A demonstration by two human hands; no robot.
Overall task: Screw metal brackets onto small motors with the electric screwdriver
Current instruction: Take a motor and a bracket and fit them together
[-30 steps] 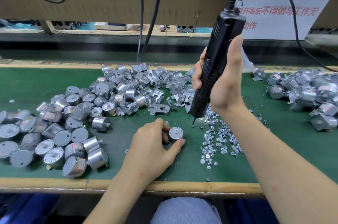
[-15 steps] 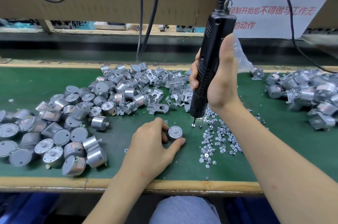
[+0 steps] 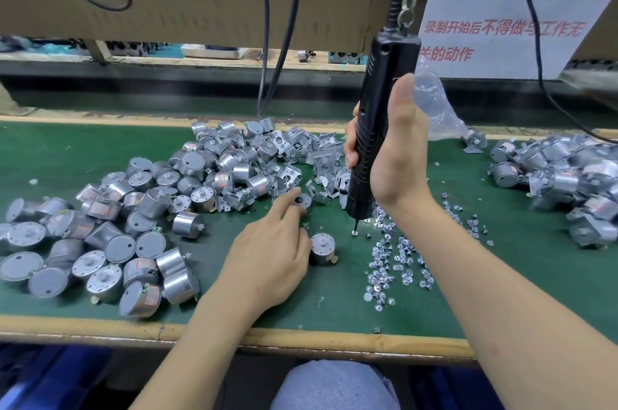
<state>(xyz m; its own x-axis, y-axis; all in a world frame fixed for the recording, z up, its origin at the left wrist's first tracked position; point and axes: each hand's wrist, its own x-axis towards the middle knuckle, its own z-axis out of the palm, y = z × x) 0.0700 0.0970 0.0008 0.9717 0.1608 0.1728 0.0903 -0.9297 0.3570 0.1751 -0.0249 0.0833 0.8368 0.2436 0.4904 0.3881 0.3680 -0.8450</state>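
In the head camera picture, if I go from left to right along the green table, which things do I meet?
Pile of bare motors → left hand → single upright motor → electric screwdriver tip → loose screws → pile of motors with brackets.

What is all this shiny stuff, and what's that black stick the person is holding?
You are seeing through a camera on a person's head, looking down at their own two hands above a green table. The black stick is an electric screwdriver, held in the right hand. Its tip touches one screw from a pile of screws. The silver cans are small motors. One motor stands alone. The left hand reaches for a bracket by the pile of brackets.
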